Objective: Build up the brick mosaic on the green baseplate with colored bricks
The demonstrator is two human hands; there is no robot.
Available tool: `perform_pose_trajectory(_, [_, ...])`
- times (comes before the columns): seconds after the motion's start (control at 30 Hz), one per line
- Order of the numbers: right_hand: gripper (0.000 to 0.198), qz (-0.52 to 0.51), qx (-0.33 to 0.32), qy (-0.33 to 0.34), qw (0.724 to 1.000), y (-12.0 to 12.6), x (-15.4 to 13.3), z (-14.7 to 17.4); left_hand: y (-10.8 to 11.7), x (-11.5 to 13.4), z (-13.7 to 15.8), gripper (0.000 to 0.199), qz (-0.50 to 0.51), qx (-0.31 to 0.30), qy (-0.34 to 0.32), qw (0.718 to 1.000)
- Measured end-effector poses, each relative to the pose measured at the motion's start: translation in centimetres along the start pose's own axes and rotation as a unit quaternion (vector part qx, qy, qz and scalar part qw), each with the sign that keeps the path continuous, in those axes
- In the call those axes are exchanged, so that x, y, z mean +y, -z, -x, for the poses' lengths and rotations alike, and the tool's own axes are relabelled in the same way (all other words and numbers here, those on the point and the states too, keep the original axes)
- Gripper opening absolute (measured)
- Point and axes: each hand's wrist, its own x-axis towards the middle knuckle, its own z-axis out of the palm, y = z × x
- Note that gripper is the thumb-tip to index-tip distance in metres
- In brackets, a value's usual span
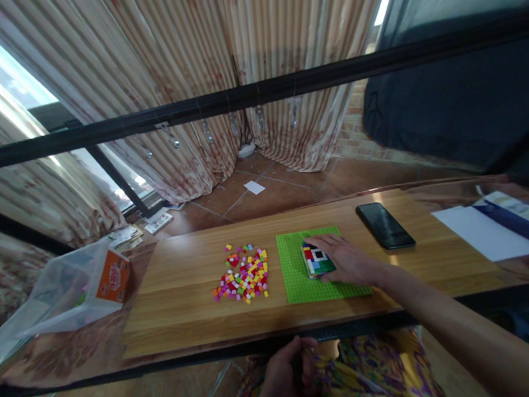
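Observation:
A block of small coloured building bricks (pixel 316 261), with red, white, blue, black and green showing, sits on a green studded baseplate (pixel 296 287). My right hand (pixel 343 258) grips that block from its right side, thumb at the near edge and fingers over the far edge. Part of the block is hidden beneath the hand. Below the table edge, my left hand (pixel 287 377) rests over my lap with its fingers curled in; whether anything is inside cannot be seen. Left of the baseplate lies a loose pile of small bricks (pixel 247 277) in yellow, red, pink, orange and white.
The wooden board (pixel 174 285) carries a black phone (pixel 385 225) right of the baseplate. White paper (pixel 483 234) lies farther right. A clear plastic box (pixel 74 290) with an orange label stands at the left. A dark metal bar (pixel 216 105) crosses beyond the table.

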Motion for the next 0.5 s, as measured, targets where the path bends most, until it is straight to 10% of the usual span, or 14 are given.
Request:
perform_pose_trajectory(0.33, [0.081, -0.020, 0.056, -0.008, 0.998, -0.2, -2.8, 1.6, -2.5, 3.8, 1.8, 0.017, 0.036, 0.018, -0.055, 0.998])
perform_pose_trajectory(0.5, [0.030, -0.122, 0.210, -0.071, 0.967, -0.4, -8.0, 3.5, -3.8, 5.5, 2.3, 0.042, 0.056, -0.079, -0.099, 0.990])
